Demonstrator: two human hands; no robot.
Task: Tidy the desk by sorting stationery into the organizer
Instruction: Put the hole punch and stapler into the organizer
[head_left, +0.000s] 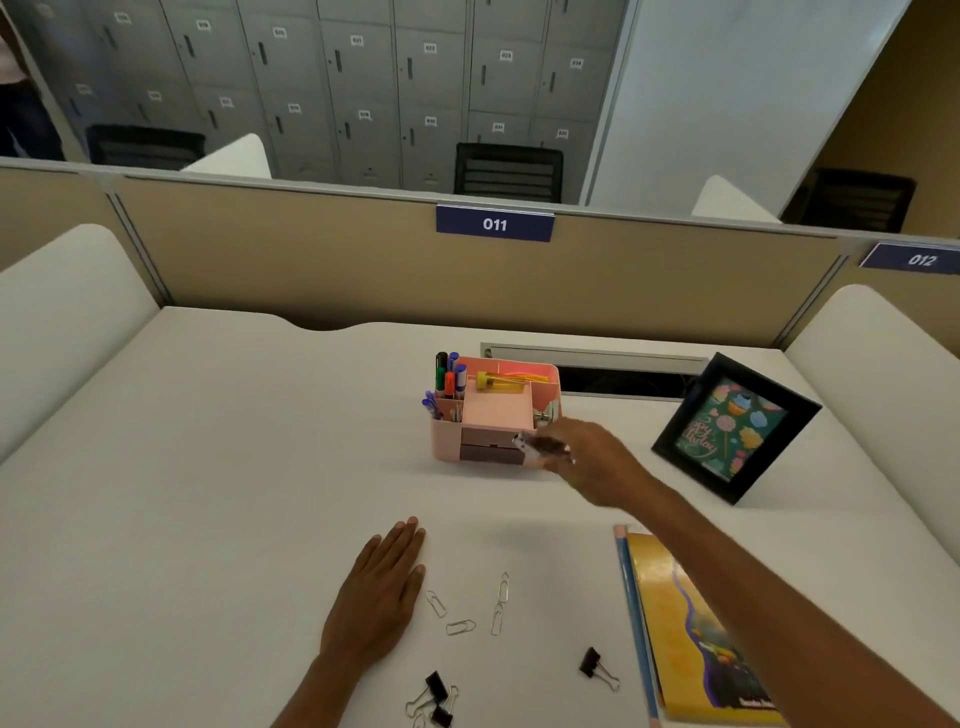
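A pink desk organizer (496, 410) stands mid-desk, with markers and pens (447, 382) upright in its left slots and yellow items in the back tray. My right hand (587, 457) reaches to its front right corner, fingers closed on a small blurred black-and-white object (537, 447) that I cannot identify. My left hand (379, 592) lies flat and open on the desk, nearer to me. Several paper clips (467, 608) lie loose just right of that hand. Binder clips rest near the front edge: one (595, 665) alone, others in a cluster (434, 699).
Yellow and blue notebooks (680, 629) lie stacked at the front right under my right forearm. A black picture frame (732, 426) leans at the right. A cable slot (618, 382) opens behind the organizer. Beige partitions (311, 260) wall the desk.
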